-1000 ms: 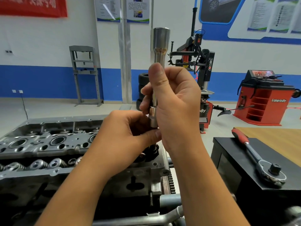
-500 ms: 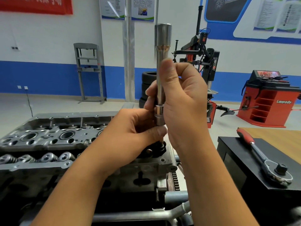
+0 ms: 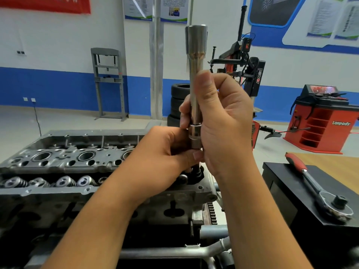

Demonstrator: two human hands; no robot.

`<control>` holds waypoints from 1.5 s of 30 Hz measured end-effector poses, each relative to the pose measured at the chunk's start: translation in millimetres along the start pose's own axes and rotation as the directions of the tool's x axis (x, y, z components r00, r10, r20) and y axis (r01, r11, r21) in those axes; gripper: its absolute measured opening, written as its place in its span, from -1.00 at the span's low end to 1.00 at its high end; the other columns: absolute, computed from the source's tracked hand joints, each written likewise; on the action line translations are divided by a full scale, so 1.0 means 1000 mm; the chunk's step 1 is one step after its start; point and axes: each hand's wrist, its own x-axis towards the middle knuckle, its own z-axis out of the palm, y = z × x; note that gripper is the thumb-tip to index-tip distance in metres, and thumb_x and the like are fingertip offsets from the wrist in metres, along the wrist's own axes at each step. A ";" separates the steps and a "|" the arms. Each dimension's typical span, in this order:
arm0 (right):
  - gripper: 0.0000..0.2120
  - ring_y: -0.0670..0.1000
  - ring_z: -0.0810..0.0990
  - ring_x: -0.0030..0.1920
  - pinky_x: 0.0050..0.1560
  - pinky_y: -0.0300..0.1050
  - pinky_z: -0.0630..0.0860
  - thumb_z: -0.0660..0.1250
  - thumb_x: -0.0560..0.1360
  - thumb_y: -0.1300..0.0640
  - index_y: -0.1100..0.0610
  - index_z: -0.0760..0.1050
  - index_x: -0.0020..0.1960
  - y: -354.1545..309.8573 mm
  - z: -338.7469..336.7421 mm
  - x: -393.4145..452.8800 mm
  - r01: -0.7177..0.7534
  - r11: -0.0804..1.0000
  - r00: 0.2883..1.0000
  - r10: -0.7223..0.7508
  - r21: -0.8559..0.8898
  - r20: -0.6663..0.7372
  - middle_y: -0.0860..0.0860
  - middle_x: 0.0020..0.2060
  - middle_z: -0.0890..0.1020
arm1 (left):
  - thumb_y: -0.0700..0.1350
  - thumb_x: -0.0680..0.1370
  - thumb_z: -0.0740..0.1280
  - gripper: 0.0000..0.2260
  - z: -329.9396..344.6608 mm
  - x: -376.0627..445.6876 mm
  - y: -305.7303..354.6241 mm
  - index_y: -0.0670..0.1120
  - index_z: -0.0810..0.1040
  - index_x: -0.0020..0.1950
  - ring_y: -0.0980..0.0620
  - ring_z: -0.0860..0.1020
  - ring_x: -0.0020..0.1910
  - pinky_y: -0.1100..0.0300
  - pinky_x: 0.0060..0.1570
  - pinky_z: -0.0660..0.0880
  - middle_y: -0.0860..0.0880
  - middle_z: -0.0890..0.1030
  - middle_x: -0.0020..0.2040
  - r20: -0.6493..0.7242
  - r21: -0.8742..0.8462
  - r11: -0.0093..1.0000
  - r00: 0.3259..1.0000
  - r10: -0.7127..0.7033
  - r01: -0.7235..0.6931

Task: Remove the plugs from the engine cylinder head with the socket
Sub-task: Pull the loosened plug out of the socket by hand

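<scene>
Hands: two, left hand [image 3: 163, 152] and right hand [image 3: 223, 121]
Socket [image 3: 195, 74]: one
Ratchet wrench [image 3: 318, 189]: one
Cylinder head [image 3: 64, 162]: one
Round bores in its top, seen: three
Valve springs [image 3: 50, 181], seen: about five
Stacked tires [image 3: 177, 101]: three
Red machines [image 3: 320, 119]: one

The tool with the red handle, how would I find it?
Look right of the engine cylinder head to the black box. On its top lies the ratchet wrench, the only tool there, with a red handle and a round steel head.

Auto workshop, tyre changer [image 3: 242, 74], wheel balancer [image 3: 322, 121], stacked tyres [image 3: 177, 101]
</scene>
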 end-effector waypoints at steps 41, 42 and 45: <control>-0.80 0.15 0.73 -0.24 -0.16 0.15 0.70 0.39 0.60 0.04 0.18 0.51 -0.05 -0.002 -0.020 0.003 -0.055 0.998 0.997 0.055 -0.003 -0.060 0.16 -0.20 0.74 | 0.07 0.33 0.58 -0.72 0.021 0.013 0.001 0.07 0.68 -0.01 0.03 0.74 -0.10 0.06 -0.05 0.71 0.06 0.75 -0.12 -0.348 -0.089 0.982 0.929 0.124 -0.165; -0.79 0.15 0.74 -0.23 -0.14 0.16 0.71 0.38 0.61 0.05 0.19 0.50 -0.06 -0.002 -0.020 0.003 -0.044 0.999 0.997 0.043 -0.009 -0.064 0.16 -0.21 0.74 | 0.07 0.35 0.58 -0.73 0.022 0.013 0.000 0.07 0.69 0.01 0.03 0.75 -0.08 0.09 -0.05 0.70 0.05 0.76 -0.09 -0.330 -0.113 0.979 0.936 0.123 -0.168; -0.73 0.10 0.72 -0.22 -0.13 0.07 0.71 0.28 0.68 0.05 0.23 0.55 -0.06 -0.003 -0.020 0.005 -0.038 0.998 0.997 0.035 -0.054 -0.065 0.16 -0.21 0.74 | -0.05 0.59 0.41 -0.78 0.023 0.016 0.001 0.04 0.70 0.22 -0.03 0.73 0.08 -0.01 0.03 0.69 -0.01 0.76 0.08 -0.146 -0.296 0.942 0.982 0.122 -0.161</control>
